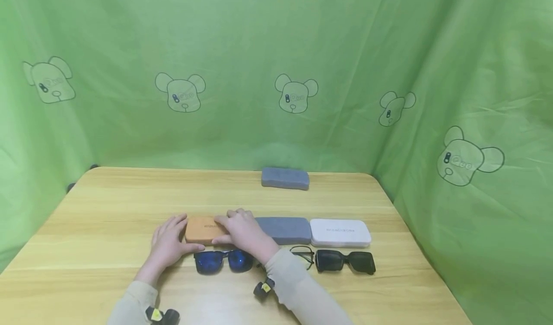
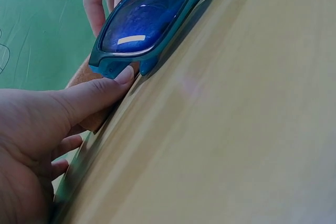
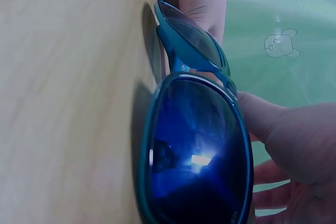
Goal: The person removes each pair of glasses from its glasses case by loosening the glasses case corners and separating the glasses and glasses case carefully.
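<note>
An orange glasses case [image 1: 199, 229] lies closed on the table. My left hand [image 1: 169, 242] is at its left end, thumb along the front and fingers at the far left corner. Over its right part, my right hand [image 1: 247, 233] holds the case between a thumb at the front edge and fingers reaching over the top. Blue-lensed sunglasses [image 1: 209, 262] stand just in front of the case; in the left wrist view the left thumb comes close beneath a blue lens [image 2: 149, 19]. In the right wrist view the sunglasses [image 3: 197, 145] hide much of the case.
To the right are a grey case [image 1: 285, 230] and a white case [image 1: 340, 233]. Thin-framed glasses [image 1: 302, 254], partly behind the right sleeve, and black sunglasses [image 1: 330, 260] lie before them. Another grey case [image 1: 285, 178] sits at the table's back edge. Green curtains [image 1: 233, 37] surround the table.
</note>
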Tool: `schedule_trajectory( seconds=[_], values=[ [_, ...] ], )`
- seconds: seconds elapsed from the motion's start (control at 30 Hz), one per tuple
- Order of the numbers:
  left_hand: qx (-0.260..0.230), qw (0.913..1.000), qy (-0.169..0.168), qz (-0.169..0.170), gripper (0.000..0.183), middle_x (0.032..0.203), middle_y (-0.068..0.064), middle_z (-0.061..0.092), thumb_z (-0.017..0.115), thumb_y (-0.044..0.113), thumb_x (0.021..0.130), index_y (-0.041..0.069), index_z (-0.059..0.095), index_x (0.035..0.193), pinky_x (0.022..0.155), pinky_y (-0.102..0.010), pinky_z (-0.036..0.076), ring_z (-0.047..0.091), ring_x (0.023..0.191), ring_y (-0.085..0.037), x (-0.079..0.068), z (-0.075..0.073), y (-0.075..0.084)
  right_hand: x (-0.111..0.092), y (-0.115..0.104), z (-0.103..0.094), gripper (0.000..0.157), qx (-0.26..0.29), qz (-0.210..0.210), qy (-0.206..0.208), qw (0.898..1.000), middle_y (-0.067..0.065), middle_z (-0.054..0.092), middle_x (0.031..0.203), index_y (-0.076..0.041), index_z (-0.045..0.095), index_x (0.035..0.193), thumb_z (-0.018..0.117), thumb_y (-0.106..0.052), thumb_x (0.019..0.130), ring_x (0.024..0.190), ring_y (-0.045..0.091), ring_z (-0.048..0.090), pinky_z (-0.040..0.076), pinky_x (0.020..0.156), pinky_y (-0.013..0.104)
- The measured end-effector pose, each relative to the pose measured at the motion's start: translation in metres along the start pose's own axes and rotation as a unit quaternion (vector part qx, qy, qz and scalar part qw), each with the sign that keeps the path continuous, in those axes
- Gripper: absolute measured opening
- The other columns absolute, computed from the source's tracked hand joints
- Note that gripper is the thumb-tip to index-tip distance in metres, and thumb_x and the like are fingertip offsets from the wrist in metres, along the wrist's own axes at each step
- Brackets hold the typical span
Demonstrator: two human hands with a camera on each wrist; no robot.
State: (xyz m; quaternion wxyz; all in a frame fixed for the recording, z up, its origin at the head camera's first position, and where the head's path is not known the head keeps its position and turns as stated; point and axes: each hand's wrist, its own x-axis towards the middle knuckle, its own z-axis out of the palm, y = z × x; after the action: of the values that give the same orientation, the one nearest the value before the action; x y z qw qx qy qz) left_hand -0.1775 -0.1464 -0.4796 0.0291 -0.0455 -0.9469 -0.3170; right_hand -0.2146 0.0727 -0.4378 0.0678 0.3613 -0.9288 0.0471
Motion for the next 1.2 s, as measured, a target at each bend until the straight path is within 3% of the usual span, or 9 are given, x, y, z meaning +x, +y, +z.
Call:
schedule_trajectory(
  seconds=[0.33,0.6,0.73,0.87,1.03,1.2],
  values=[
    [-0.01,0.9998,-0.014,-0.009,0.1,0.153,-0.026,0.033,0.083,0.05,0.068,-0.005,0.043,0.141,0.116,-0.067,0.006,0.02,0.143,-0.049,0.002,0.0,0.0,-0.001,0.003,0.004,0.064,-0.014,0.018,0.006,1.0,0.001,0.065,0.109,-0.023,0.061,0.127,0.063,-0.066,0.08,0.09,0.017,0.061,0.052,0.078,0.03],
    [-0.026,0.9994,-0.024,0.002,0.099,0.152,-0.03,0.033,0.082,0.048,0.069,-0.005,0.04,0.142,0.115,-0.069,0.007,0.02,0.142,-0.053,0.003,-0.004,0.0,-0.001,0.005,-0.005,0.055,-0.017,0.021,0.011,1.0,0.001,0.06,0.112,-0.026,0.062,0.124,0.06,-0.065,0.084,0.093,0.017,0.059,0.051,0.078,0.031],
    [-0.05,0.9984,-0.026,0.011,0.095,0.148,-0.031,0.039,0.082,0.044,0.071,-0.003,0.041,0.142,0.112,-0.072,0.014,0.028,0.138,-0.055,0.003,-0.01,0.0,-0.001,0.006,-0.008,0.053,-0.013,0.025,0.016,0.999,0.0,0.06,0.113,-0.027,0.061,0.124,0.059,-0.063,0.085,0.097,0.017,0.058,0.051,0.08,0.032],
    [-0.082,0.9954,-0.049,0.0,0.092,0.148,-0.031,0.038,0.079,0.042,0.076,-0.003,0.038,0.145,0.111,-0.07,0.024,0.034,0.136,-0.053,0.003,-0.018,0.004,-0.001,0.007,-0.011,0.051,-0.01,0.029,0.022,0.999,0.0,0.06,0.114,-0.026,0.06,0.125,0.058,-0.059,0.086,0.098,0.018,0.058,0.05,0.08,0.032],
    [-0.112,0.9904,-0.076,-0.026,0.09,0.151,-0.03,0.034,0.074,0.045,0.082,0.0,0.034,0.148,0.112,-0.068,0.026,0.032,0.139,-0.051,0.001,-0.03,0.009,-0.001,0.009,-0.013,0.048,-0.003,0.035,0.026,0.999,0.0,0.06,0.115,-0.023,0.061,0.123,0.058,-0.052,0.085,0.1,0.018,0.057,0.05,0.08,0.033],
    [-0.126,0.9889,-0.071,-0.036,0.079,0.153,-0.026,0.035,0.066,0.046,0.089,0.005,0.035,0.149,0.109,-0.069,0.03,0.036,0.137,-0.05,0.0,-0.04,0.016,-0.001,0.011,-0.017,0.047,-0.004,0.046,0.026,0.999,-0.001,0.062,0.114,-0.022,0.06,0.123,0.059,-0.048,0.084,0.099,0.018,0.059,0.05,0.081,0.033]
  ],
)
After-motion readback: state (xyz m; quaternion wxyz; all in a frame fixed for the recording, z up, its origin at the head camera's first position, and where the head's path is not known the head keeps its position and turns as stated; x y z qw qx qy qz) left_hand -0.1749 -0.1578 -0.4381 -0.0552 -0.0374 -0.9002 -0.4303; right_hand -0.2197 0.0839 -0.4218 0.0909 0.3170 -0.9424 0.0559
